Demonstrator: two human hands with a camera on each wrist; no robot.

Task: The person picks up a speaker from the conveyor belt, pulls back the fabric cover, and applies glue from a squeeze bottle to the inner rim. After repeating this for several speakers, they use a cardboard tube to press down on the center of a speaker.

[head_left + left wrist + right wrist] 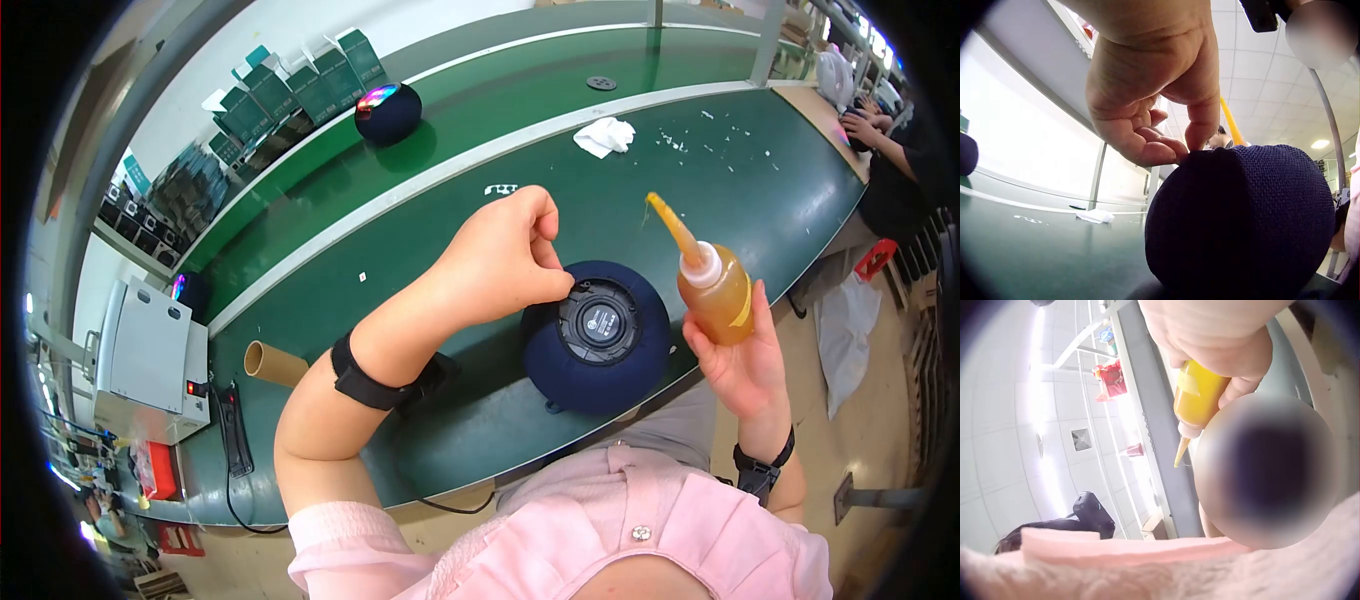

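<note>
A round dark blue fabric-covered device (560, 375) sits on the green table, its black recessed face with a round label turned up. My left hand (505, 255) pinches at the rim of that recess with thumb and forefinger; whether something small is between them I cannot tell. In the left wrist view the fingertips of the left hand (1154, 94) meet the top of the blue device (1241, 219). To the right of it, my right hand (745, 360) grips an amber glue bottle (718, 300), nozzle up and tilted left. The right wrist view shows the right hand (1222, 337) round the bottle (1199, 394).
A crumpled white tissue (604, 137) and white scraps lie towards the back. A cardboard tube (275, 364) and a grey machine (150, 350) are at the left. Behind, another round device (388, 115) stands near green boxes (320, 90). Another person's arm (880, 140) is at far right.
</note>
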